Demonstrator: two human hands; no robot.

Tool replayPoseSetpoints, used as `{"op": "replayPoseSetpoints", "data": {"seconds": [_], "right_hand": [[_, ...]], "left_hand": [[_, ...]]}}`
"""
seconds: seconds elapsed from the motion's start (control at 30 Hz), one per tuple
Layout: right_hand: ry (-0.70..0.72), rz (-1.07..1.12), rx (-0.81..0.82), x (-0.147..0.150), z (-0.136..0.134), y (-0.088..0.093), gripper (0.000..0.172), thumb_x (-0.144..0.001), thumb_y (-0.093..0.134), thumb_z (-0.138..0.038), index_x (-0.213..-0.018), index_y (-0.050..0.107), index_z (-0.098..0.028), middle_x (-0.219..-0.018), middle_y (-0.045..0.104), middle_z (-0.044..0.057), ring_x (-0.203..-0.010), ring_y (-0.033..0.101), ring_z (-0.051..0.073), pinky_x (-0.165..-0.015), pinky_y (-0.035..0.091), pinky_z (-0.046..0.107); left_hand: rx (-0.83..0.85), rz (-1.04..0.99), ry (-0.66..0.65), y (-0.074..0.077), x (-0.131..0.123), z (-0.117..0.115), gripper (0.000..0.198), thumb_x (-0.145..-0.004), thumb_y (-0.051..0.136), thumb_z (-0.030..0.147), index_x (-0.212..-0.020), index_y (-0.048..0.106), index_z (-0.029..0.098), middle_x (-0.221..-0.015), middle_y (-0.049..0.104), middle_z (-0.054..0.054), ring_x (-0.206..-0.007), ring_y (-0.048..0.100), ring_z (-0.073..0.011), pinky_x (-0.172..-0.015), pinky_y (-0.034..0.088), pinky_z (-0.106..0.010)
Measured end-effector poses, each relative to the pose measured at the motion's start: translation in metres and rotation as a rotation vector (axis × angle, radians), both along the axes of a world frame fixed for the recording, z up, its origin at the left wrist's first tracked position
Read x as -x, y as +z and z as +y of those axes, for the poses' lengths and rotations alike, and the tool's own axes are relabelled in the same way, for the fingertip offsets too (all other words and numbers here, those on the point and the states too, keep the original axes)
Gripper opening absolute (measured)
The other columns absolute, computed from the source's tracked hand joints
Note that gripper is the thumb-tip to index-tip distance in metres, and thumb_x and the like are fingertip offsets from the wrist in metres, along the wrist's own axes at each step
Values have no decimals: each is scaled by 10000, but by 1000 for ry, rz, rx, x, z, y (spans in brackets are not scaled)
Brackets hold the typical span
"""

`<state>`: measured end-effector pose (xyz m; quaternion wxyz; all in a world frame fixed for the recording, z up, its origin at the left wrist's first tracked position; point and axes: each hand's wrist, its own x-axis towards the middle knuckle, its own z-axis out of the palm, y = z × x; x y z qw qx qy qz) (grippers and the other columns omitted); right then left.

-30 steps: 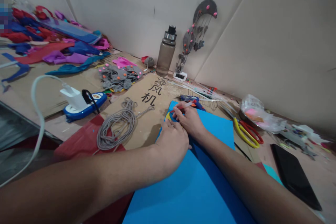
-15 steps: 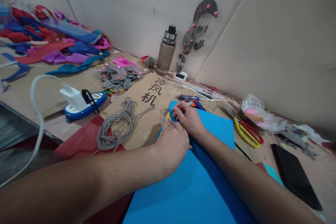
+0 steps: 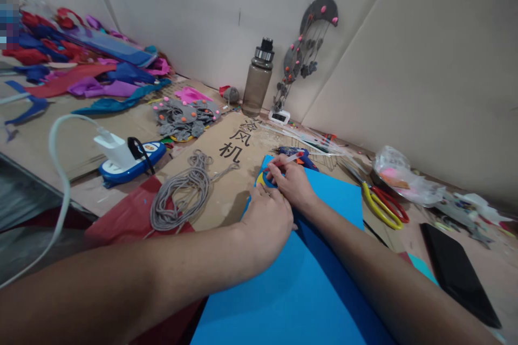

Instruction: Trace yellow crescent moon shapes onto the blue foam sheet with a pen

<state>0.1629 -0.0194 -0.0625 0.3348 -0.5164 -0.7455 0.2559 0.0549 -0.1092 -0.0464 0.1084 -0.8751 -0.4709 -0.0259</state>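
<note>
A large blue sheet (image 3: pixel 283 296) lies before me. Near its far left corner a small yellow crescent piece (image 3: pixel 260 179) rests on it, partly covered by my fingers. My left hand (image 3: pixel 269 221) is closed over the near side of that crescent, its bent fingertips holding the piece down against the sheet. Between the fingers of my right hand (image 3: pixel 292 178) is a pen with a clear barrel and red end (image 3: pixel 294 157). The pen leans to the right, its tip close to the crescent's edge. Fingers hide part of the tip.
Left of the sheet sits a coil of grey cord (image 3: pixel 182 194); a power strip (image 3: pixel 133 161) is beyond it. A bottle (image 3: pixel 258 81) stands at the back. Behind the sheet lies a glue gun (image 3: pixel 297 155). Scissors (image 3: pixel 382 205) and a black phone (image 3: pixel 459 275) lie on the right.
The whole view has shifted very slightly. Both hands, the pen and the crescent keep practically the same places on the blue sheet.
</note>
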Motion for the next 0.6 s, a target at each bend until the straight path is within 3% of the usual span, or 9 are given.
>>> {"op": "replayPoseSetpoints", "data": {"seconds": [0.6], "right_hand": [[-22,36,6,-1,-1,1,152,-909,498,-283,-796,559,-201,-670,673,23,-624,647,153,-617,513,265]], "left_hand": [[37,3,13,3,0,-1,450,-907,594,429,-1155,684,64,-1053,681,-267,-1026,642,-392,-837,504,-524]]}}
